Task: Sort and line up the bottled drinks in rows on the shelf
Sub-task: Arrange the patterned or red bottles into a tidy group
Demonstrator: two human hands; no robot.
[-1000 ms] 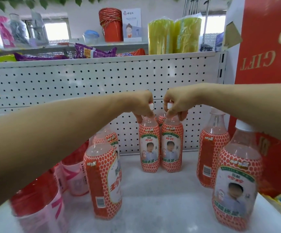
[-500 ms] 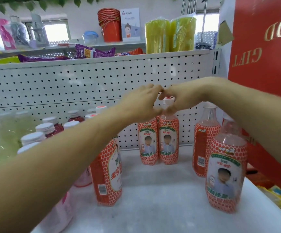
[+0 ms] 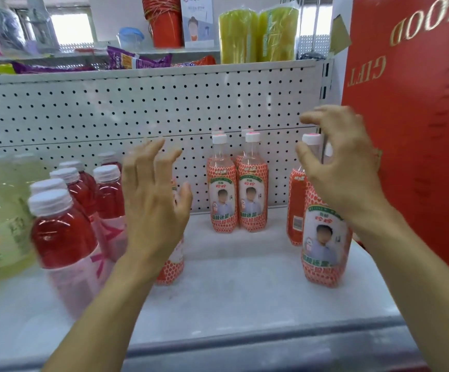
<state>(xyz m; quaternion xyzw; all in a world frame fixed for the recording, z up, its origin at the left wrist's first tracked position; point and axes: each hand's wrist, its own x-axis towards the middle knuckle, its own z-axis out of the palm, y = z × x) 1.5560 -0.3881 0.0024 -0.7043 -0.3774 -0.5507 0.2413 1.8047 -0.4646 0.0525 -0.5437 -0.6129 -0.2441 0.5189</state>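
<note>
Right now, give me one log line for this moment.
left hand: open, empty | right hand: open, empty | orange-label bottle pair: upright, side by side at pegboard

Orange-and-white scale-patterned bottles (image 3: 252,200), red drinks (image 3: 62,237) left of them (white-capped, pink-labelled), white hole-dotted pegboard (image 3: 110,116) behind them

The red box (image 3: 419,157) bears upside-down gold lettering "GOOD GIFT"; the bottle labels (image 3: 251,200) are unreadable.
</note>
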